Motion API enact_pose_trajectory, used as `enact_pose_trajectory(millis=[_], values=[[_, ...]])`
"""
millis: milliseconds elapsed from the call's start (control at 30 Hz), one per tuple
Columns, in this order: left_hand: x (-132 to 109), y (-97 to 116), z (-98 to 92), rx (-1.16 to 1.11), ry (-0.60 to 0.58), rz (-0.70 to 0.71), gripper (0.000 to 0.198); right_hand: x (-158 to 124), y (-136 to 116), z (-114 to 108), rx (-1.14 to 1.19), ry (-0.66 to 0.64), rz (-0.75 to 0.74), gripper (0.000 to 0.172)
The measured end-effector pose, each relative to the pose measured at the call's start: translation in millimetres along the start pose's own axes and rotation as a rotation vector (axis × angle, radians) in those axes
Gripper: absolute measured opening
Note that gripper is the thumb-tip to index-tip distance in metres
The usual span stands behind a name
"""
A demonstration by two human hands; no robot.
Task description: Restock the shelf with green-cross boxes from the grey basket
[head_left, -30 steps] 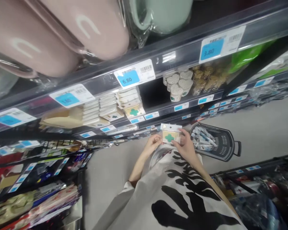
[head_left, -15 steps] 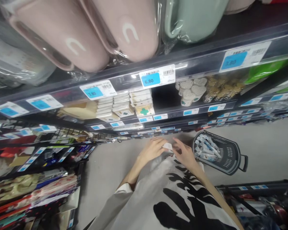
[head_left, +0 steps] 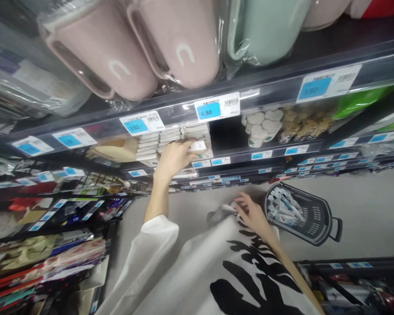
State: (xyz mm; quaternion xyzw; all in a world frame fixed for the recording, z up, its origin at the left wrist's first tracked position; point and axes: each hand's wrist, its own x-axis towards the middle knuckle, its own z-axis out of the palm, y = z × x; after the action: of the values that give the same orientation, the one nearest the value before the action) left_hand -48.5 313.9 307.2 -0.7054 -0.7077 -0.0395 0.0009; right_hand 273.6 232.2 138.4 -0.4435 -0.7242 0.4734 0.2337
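My left hand (head_left: 175,158) reaches to the shelf, its fingers pinching a small white packet (head_left: 198,145) over the front of the stacked white packets (head_left: 149,145). Low in front of my body, beside the hem of the black-and-white shirt (head_left: 223,245), is my right hand (head_left: 248,209), its fingers apart and curved, with nothing seen in it. Heart-topped white items (head_left: 262,127) stand on the same shelf, to the right of a dark gap.
Pink mugs (head_left: 108,52) and a green mug (head_left: 265,30) in plastic stand on the upper shelf. A dark basket (head_left: 321,218) with several white tubes (head_left: 284,205) is at the right on the floor. Shelves of goods line the left and lower right.
My left hand has moved up and left from beside my right hand to the shelf, carrying the small white packet. My right hand stays low, now apart from the packet.
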Motion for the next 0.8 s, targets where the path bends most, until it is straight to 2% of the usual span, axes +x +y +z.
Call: enact_pose_trajectory(millis=[133,267,500,667,800], values=[[13.5,6.9,2.0,0.065,-0.059,-0.069,0.053,-6.4,3.2,-1.2,0.001,-0.021,0.018,0.042],[17.2,13.1,7.3,0.071,-0.069,-0.062,0.055,-10.6,8.6,-2.3,0.003,-0.003,0.047,0.040],[12.7,7.8,24.4,0.051,0.073,0.091,0.047,-10.1,11.3,-2.5,0.023,-0.032,0.051,0.031],[8.6,-1.4,41.9,0.024,0.145,0.122,0.043,-7.8,12.8,-1.0,0.015,-0.049,0.040,0.028],[8.5,-2.0,46.1,0.044,0.160,0.145,0.039,-6.1,14.5,0.3,-0.012,-0.053,0.032,0.026]])
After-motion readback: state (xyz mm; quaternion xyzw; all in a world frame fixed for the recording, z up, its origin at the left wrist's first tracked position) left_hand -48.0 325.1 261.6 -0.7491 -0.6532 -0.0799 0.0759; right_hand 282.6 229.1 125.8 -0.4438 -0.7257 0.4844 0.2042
